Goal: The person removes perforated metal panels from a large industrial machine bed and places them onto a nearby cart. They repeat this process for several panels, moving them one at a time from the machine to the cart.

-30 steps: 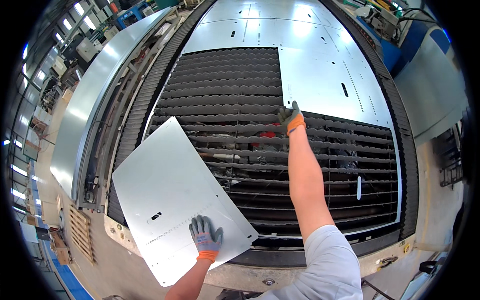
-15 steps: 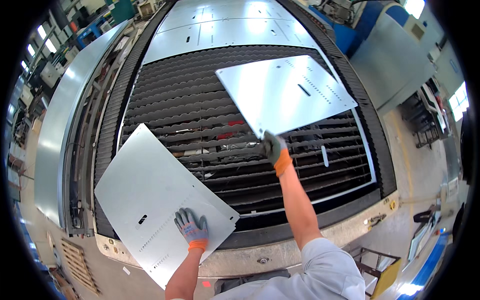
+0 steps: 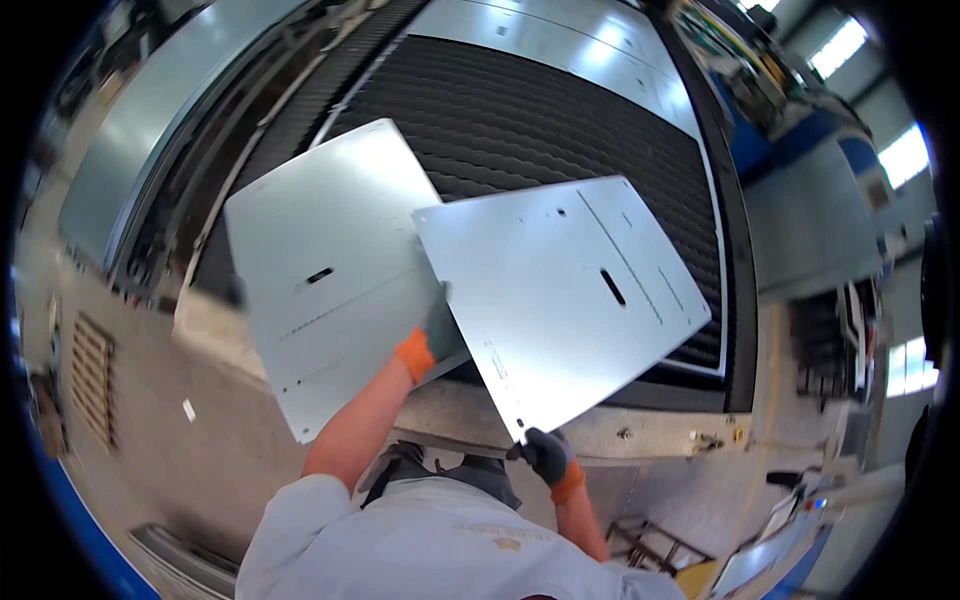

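Note:
My right hand (image 3: pixel 548 457), in a dark grey glove with an orange cuff, grips the near corner of a sheet metal panel (image 3: pixel 540 300). This silvery panel has a long slot and rows of small holes, and it tilts over the slatted bed (image 3: pixel 480 120). To its left lies a similar panel (image 3: pixel 320 220), overlapped by the first along its right side. My left hand (image 3: pixel 436 335), gloved alike, is blurred at the held panel's left edge, over the lower panel. Its fingers are smeared and partly hidden, so their grip cannot be made out.
More cut sheets (image 3: pixel 560 40) lie at the bed's far end. A large metal sheet (image 3: pixel 150 130) stretches along the left side. The bed's pale front rail (image 3: pixel 590 432) runs before me. A wooden pallet (image 3: pixel 92 380) rests on the floor at left.
My right hand has drawn its panel toward me, and the panel now overlaps the left one. My left hand has moved from flat on the left panel to the held panel's edge. The view has turned.

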A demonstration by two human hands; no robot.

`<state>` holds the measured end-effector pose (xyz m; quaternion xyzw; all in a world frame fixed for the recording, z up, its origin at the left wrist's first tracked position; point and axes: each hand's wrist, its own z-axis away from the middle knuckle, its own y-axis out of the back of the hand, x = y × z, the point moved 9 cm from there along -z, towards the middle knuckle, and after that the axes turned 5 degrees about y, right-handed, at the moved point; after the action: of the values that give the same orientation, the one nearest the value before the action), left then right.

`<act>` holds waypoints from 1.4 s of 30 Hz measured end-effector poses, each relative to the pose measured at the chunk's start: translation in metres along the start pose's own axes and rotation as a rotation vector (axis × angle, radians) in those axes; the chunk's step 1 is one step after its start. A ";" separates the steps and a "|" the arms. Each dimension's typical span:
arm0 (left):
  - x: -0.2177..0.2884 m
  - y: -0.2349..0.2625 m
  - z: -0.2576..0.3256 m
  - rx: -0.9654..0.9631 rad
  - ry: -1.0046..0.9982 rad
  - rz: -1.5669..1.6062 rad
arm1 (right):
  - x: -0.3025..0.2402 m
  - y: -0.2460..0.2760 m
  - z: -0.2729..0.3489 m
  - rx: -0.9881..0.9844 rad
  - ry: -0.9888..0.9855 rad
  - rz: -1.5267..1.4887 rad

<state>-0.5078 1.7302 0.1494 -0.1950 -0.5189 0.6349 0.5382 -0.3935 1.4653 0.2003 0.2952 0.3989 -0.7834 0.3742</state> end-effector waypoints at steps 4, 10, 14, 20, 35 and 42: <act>0.010 0.022 0.038 0.310 -0.091 -0.429 | 0.047 -0.015 0.030 0.029 -0.097 -0.382; -0.008 0.041 0.048 0.414 -0.188 -0.926 | 0.032 0.053 0.011 0.175 0.265 -0.509; 0.013 0.024 0.102 0.598 -0.319 -0.786 | -0.002 0.030 0.017 0.291 0.354 -0.183; 0.049 0.020 0.252 0.743 -0.509 -0.591 | -0.058 -0.107 0.036 0.160 0.392 -0.125; -0.119 0.055 0.351 0.364 -0.347 -1.547 | -0.086 -0.085 -0.272 -0.012 0.318 1.201; -0.047 0.286 0.511 1.356 -0.705 -0.964 | -0.033 -0.031 -0.280 0.180 0.263 1.316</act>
<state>-1.0416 1.4932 0.0831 0.6085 -0.1938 0.5332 0.5549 -0.3550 1.7268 0.0961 0.5995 0.1115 -0.3801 0.6954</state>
